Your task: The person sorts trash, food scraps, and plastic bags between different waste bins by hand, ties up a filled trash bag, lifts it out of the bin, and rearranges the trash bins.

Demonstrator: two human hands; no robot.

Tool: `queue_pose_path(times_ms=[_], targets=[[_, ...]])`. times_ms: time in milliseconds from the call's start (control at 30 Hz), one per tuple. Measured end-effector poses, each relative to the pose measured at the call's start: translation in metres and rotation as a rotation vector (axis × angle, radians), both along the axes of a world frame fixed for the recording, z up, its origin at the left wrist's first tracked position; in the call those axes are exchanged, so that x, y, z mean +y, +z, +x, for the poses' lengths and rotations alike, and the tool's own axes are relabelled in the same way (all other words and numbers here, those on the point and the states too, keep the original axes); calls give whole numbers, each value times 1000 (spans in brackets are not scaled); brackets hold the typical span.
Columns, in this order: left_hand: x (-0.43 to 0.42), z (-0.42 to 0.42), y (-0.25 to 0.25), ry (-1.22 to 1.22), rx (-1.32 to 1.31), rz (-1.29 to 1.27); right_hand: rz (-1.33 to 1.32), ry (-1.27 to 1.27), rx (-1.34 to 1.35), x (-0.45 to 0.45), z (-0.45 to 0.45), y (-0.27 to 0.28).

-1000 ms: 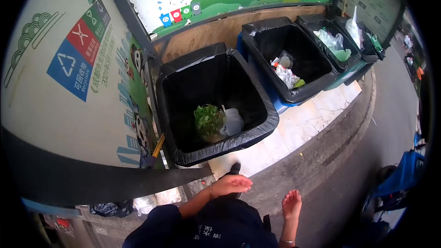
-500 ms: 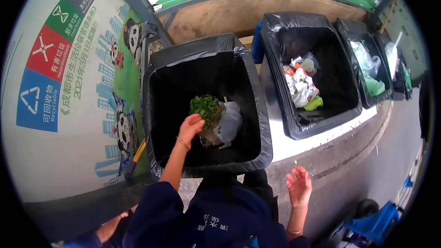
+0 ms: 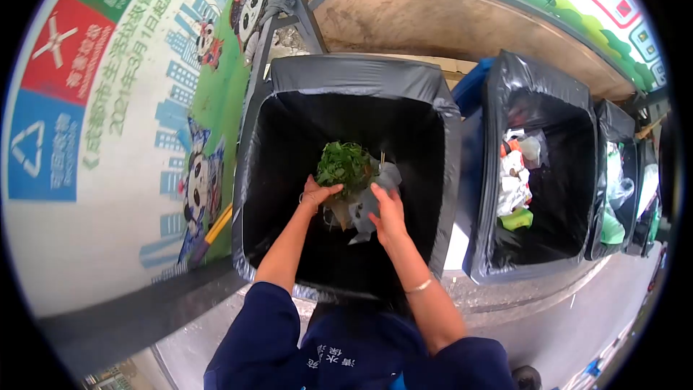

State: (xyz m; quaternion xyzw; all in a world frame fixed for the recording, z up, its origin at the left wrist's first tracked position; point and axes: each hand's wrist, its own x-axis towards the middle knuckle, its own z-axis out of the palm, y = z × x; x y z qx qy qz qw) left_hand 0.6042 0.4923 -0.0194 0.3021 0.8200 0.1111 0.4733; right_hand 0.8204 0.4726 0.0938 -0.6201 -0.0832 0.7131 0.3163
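Observation:
A bunch of leafy greens [image 3: 343, 164] lies inside a large bin lined with a black bag [image 3: 354, 76]. My left hand [image 3: 317, 194] is at the near left side of the greens, its thumb across their front and its other fingers partly hidden by the leaves. A crumpled greyish plastic bag [image 3: 388, 175] sits right beside the greens, with a thin stick poking up behind it. Over this bag's near right side is my right hand [image 3: 390, 214], thumb and fingers apart. Some pale brownish material [image 3: 336, 214] shows below the greens.
To the right stands another black-lined bin [image 3: 556, 245] holding crumpled wrappers [image 3: 514, 184] and a green packet [image 3: 517, 219]. More bins [image 3: 613, 173] line up beyond it. A waste-sorting sign board [image 3: 108, 209] rises at the left, near a yellow pole [image 3: 219, 223]. A grey metal frame [image 3: 292, 7] stands behind.
My right hand has come from outside the bin to the plastic bag inside. My left hand has stayed by the greens, now lower at their side. The view has shifted closer.

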Motion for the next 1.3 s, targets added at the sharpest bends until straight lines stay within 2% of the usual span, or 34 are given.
queue_pose_path(times_ms=[67, 100, 200, 233, 367, 400, 500, 567, 633, 700, 767, 800, 900, 1000, 1100, 1167, 1200, 1233, 1300], targets=[[17, -3, -48, -90, 58, 24, -199, -2, -312, 14, -16, -49], [25, -22, -91, -152, 104, -4, -258, -4, -338, 7, -31, -101], [63, -18, -127, -256, 213, -96, -477, -24, -413, -8, -35, -162], [70, -14, -135, -302, 212, -48, -506, -13, -430, -9, -32, -173], [77, 3, -165, -459, 276, -137, -597, 23, -452, -32, -32, -242], [72, 9, -168, -504, 292, -156, -600, 31, -451, -39, -31, -261], [69, 30, -158, -615, 292, -245, -496, -105, -201, -65, -27, -327], [65, 40, -173, -725, 354, -340, -512, -163, -47, -70, -25, -360], [69, 34, -187, -759, 280, -410, -539, -155, -38, -55, -32, -356], [62, 24, -213, -770, 216, -392, -547, -105, -179, -7, -43, -295], [50, 14, -234, -774, 166, -350, -556, -49, -184, -34, -37, -342], [43, 12, -241, -778, 158, -333, -558, -20, -185, -37, -36, -349], [27, 11, -250, -789, 168, -300, -570, 117, -503, -49, -34, -355], [12, 17, -256, -785, 194, -264, -349, 516, -755, -59, -34, -348], [4, 24, -272, -783, 203, -241, -110, 558, -673, -64, -38, -326], [7, 23, -277, -765, 221, -208, -39, 554, -631, -61, -42, -313], [15, 21, -270, -748, 232, -177, -1, 551, -607, -60, -44, -308], [23, 23, -241, -693, 286, -91, -9, 603, -610, -59, -46, -301], [34, 21, -209, -626, 196, -233, -19, 699, -618, -52, -49, -283]])
